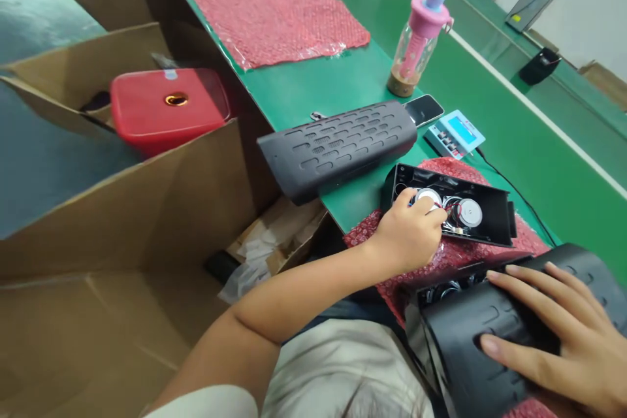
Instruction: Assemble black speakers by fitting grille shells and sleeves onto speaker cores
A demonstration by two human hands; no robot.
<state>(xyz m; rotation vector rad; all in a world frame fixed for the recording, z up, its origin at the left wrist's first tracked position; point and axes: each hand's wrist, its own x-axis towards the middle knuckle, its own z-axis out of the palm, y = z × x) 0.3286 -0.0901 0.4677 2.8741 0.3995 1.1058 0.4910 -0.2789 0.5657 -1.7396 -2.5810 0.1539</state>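
My left hand (411,232) reaches over the near side of an open black plastic housing (494,212). Its fingers are curled together at a round silver-white part (428,197) inside; whatever they pinch is hidden. A second round part (470,212) with red and dark wires sits to the right in the same housing. Spread flat, my right hand (563,333) lies on the slotted top of a black speaker-like casing (470,346) close to my body. Wires show in the gap along that casing's far side. Another slotted black casing (343,144) lies by the table edge.
Pink bubble wrap (269,6) covers part of the green table (294,95). Beyond the casings are a drink bottle (415,46), a phone (425,109) and a small corded meter (455,134). Left stand a cardboard box (147,209) and a red lidded container (166,104).
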